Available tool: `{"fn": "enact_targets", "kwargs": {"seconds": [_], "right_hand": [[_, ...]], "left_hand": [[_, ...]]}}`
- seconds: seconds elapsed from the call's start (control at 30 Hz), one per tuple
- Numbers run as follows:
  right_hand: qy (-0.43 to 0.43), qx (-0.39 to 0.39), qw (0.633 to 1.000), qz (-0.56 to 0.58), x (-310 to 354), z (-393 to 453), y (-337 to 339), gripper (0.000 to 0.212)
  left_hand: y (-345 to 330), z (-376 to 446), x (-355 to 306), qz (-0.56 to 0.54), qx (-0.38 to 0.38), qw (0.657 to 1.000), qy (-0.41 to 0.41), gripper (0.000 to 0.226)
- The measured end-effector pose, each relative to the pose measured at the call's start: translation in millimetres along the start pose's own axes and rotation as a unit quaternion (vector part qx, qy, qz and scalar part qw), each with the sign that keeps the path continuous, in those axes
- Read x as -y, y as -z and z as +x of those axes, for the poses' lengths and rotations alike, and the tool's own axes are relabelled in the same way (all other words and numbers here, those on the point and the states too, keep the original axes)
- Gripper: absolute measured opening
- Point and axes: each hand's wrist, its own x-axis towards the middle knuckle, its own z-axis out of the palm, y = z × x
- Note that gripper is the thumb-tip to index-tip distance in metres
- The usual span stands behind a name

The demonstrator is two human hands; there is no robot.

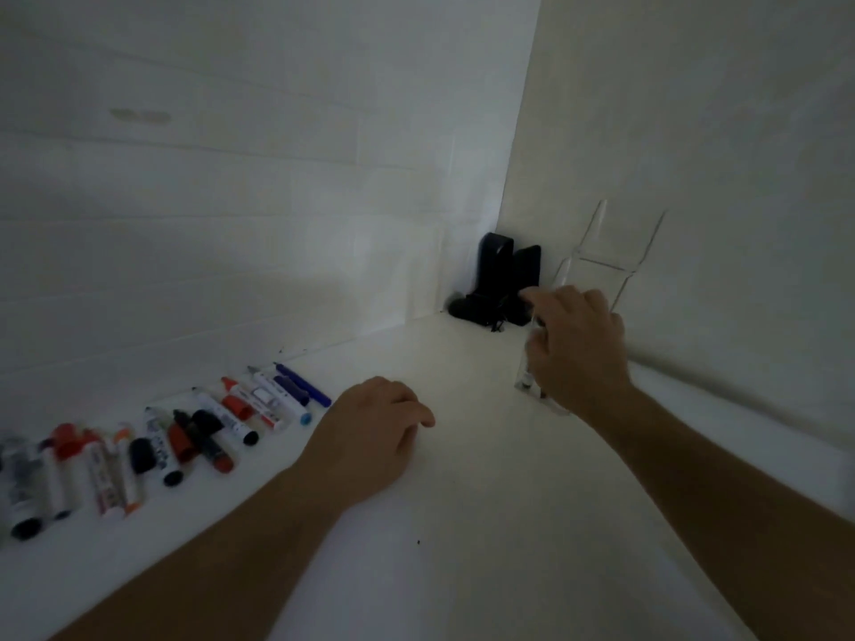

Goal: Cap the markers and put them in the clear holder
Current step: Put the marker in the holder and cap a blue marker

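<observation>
Nearest to us our left hand (pixel 370 427) rests on the white table (pixel 462 525), its fingers loosely curled and holding nothing. Our right hand (pixel 573 349) is further away, with fingers curled around the front edge of the clear holder (pixel 597 270), which stands near the right wall. The holder looks like thin, stiff acrylic: probably light, smooth and easy to slip or tip, so we would hold it low on its side walls. The markers (pixel 222 423) and their loose caps lie in a row along the left wall, well apart from the holder; they seem light and rigid, best pinched at the middle of the barrel. A black object (pixel 504 279) stands in the corner just beside the holder and could hinder moving it.
</observation>
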Motion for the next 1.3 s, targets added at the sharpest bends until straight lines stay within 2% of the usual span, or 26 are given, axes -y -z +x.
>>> {"fn": "enact_targets", "kwargs": {"seconds": [0.1, 0.17, 0.3, 0.4, 0.5, 0.67, 0.73, 0.8, 0.87, 0.93, 1.0, 1.13, 1.3], "right_hand": [[0.04, 0.084, 0.981, 0.169, 57.5, -15.9, -20.8, 0.049], [0.047, 0.136, 0.96, 0.239, 91.7, -22.3, -40.9, 0.049], [0.089, 0.222, 0.92, 0.31, 141.2, -20.4, -72.0, 0.048], [0.14, 0.256, 0.898, 0.328, 169.0, -13.7, -84.2, 0.042], [0.164, 0.255, 0.909, 0.286, 183.4, -7.2, -93.4, 0.03], [0.163, 0.239, 0.946, 0.148, 177.5, -1.1, -87.7, 0.015], [0.145, 0.235, 0.952, 0.134, 169.1, -4.8, -81.5, 0.019], [0.147, 0.233, 0.946, 0.172, 164.5, -10.3, -80.9, 0.024], [0.17, 0.246, 0.933, 0.198, 165.4, -14.6, -84.3, 0.017], [0.18, 0.265, 0.931, 0.176, 164.2, -16.1, -86.5, 0.025], [0.148, 0.284, 0.936, 0.148, 155.3, -14.0, -79.1, 0.029], [0.111, 0.34, 0.934, 0.021, 125.2, -13.2, -61.2, 0.028], [0.089, 0.309, 0.947, 0.016, 103.0, -23.1, -68.6, 0.023]], "left_hand": [[5.1, 2.6, 11.1, 0.033, -0.013, 0.999, 0.038, 0.035], [15.8, 4.6, 22.9, 0.077, -0.033, 0.992, 0.089, 0.04], [51.7, 1.3, 56.5, 0.165, -0.05, 0.959, 0.225, 0.04], [68.0, -9.5, 78.8, 0.191, -0.067, 0.928, 0.311, 0.044], [70.5, -15.0, 83.8, 0.208, -0.072, 0.912, 0.347, 0.043], [66.4, -10.7, 74.3, 0.237, 0.013, 0.9, 0.366, 0.036], [62.3, -8.1, 70.3, 0.248, 0.04, 0.895, 0.368, 0.033], [58.5, -7.1, 68.4, 0.246, 0.054, 0.893, 0.373, 0.033], [54.4, -7.1, 67.1, 0.235, 0.06, 0.893, 0.379, 0.035], [51.7, -7.1, 64.8, 0.225, 0.067, 0.894, 0.381, 0.037], [50.1, -7.0, 62.3, 0.227, 0.08, 0.896, 0.374, 0.039], [46.3, -5.7, 60.8, 0.246, 0.124, 0.888, 0.368, 0.047], [41.9, -2.9, 59.8, 0.256, 0.138, 0.885, 0.363, 0.049]]}}
